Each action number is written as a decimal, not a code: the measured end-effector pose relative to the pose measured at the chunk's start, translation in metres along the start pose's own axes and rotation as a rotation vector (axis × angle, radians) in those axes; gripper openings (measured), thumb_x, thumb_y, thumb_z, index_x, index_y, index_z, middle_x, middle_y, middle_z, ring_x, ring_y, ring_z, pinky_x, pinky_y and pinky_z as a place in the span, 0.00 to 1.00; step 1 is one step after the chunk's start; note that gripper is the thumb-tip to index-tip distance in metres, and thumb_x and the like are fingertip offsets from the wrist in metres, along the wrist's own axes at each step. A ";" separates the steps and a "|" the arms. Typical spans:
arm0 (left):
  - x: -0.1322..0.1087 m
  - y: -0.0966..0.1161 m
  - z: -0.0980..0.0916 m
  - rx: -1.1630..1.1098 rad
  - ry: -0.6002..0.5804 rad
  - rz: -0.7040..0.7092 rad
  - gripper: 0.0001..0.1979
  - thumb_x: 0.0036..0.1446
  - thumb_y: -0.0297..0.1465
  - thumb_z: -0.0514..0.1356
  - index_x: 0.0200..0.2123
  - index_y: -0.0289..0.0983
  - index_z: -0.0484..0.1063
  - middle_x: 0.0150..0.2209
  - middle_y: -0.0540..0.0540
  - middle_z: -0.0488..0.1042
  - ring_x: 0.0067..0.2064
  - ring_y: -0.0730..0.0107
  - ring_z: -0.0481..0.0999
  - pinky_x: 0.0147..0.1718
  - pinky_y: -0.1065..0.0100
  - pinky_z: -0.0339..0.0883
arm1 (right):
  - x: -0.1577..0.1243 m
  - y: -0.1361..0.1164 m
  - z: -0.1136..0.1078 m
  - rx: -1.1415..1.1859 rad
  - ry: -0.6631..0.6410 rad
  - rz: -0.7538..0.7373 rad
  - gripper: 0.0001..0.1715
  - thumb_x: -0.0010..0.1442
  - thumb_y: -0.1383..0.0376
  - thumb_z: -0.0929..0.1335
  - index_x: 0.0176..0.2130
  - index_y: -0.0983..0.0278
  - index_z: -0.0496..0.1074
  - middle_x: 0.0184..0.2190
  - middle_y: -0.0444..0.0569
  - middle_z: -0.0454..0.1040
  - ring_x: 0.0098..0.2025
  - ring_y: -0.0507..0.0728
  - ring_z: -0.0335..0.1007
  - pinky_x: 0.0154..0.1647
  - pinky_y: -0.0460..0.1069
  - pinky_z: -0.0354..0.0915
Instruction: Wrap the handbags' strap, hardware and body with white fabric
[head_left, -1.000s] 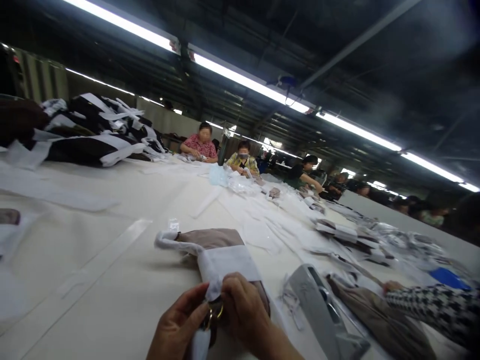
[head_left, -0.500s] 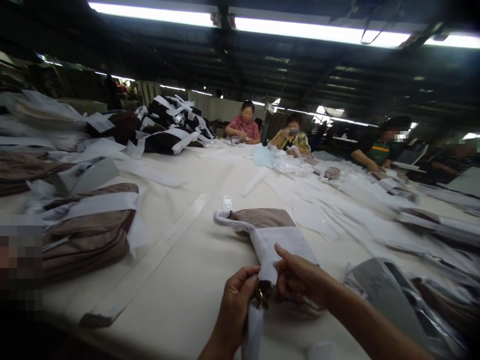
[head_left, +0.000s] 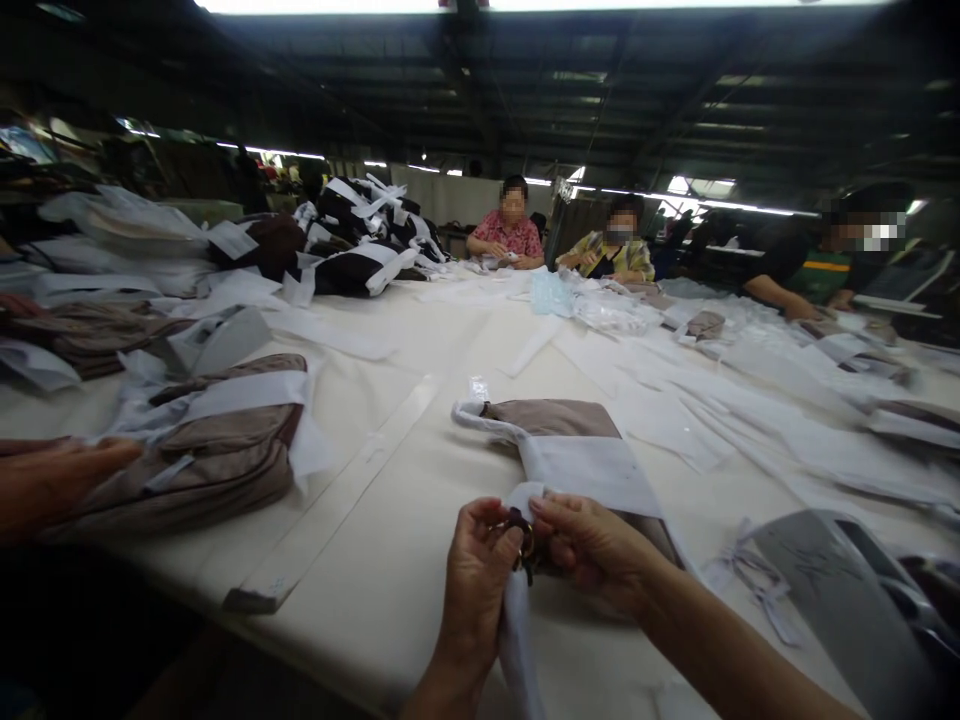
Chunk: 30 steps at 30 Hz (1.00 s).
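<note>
The left hand [head_left: 476, 560] is pinching a dark strap end beside a metal ring [head_left: 528, 545], thumb against fingertips. The right hand [head_left: 592, 545] is pressing thumb and forefinger together on the white wrapping [head_left: 523, 494] just above that ring. A wrapped strap [head_left: 517, 630] is hanging below the grip, toward the wearer. The taupe bag [head_left: 566, 418] is lying flat on the table [head_left: 397, 500] just beyond the grip, a white band [head_left: 600, 470] crossing its front.

In my judgement, the bag is looking light and soft, the wrapping thin and liable to slip or tear, the ring hard. The strap end beside the ring is offering the firmest hold; the wrapping is calling for a light pinch.

Farther out, another taupe bag [head_left: 232, 450] is resting to the left of the grip, a co-worker's hand [head_left: 105, 460] touching it. A grey holder [head_left: 817, 570] is standing to the right.

Against half a second ago, the right fingertips, then spread, are now meeting at the wrapping; the left fingers are now covering more of the ring.
</note>
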<state>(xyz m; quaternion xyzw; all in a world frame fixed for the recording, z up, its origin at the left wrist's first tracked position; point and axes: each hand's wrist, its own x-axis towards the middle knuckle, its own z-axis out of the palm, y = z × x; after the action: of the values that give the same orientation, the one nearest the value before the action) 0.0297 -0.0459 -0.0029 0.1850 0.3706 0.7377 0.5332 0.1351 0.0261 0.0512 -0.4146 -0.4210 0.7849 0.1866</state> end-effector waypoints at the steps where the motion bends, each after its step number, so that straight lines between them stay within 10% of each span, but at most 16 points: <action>1: 0.000 0.000 0.001 -0.014 -0.006 0.002 0.21 0.47 0.30 0.64 0.46 0.42 0.64 0.41 0.49 0.70 0.35 0.73 0.71 0.37 0.70 0.65 | -0.001 0.002 0.000 -0.036 -0.002 0.009 0.21 0.48 0.53 0.70 0.24 0.67 0.63 0.14 0.38 0.61 0.14 0.42 0.48 0.12 0.38 0.43; 17: -0.005 -0.008 0.008 0.087 0.031 0.158 0.07 0.50 0.31 0.61 0.28 0.36 0.65 0.37 0.51 0.67 0.35 0.73 0.70 0.33 0.73 0.66 | -0.029 0.010 0.000 -0.610 0.044 -0.210 0.21 0.56 0.51 0.63 0.25 0.65 0.63 0.12 0.37 0.59 0.10 0.44 0.51 0.09 0.39 0.45; 30: -0.014 -0.001 0.009 0.004 -0.181 -0.137 0.16 0.54 0.39 0.55 0.45 0.38 0.64 0.40 0.45 0.70 0.33 0.70 0.70 0.32 0.70 0.63 | -0.029 0.010 -0.016 -0.180 0.138 -0.290 0.17 0.51 0.56 0.69 0.28 0.65 0.61 0.19 0.39 0.66 0.14 0.45 0.59 0.10 0.38 0.53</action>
<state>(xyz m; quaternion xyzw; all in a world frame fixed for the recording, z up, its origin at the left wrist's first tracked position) 0.0411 -0.0551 0.0043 0.2262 0.3339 0.6790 0.6134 0.1651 0.0096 0.0521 -0.4174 -0.5311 0.6786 0.2885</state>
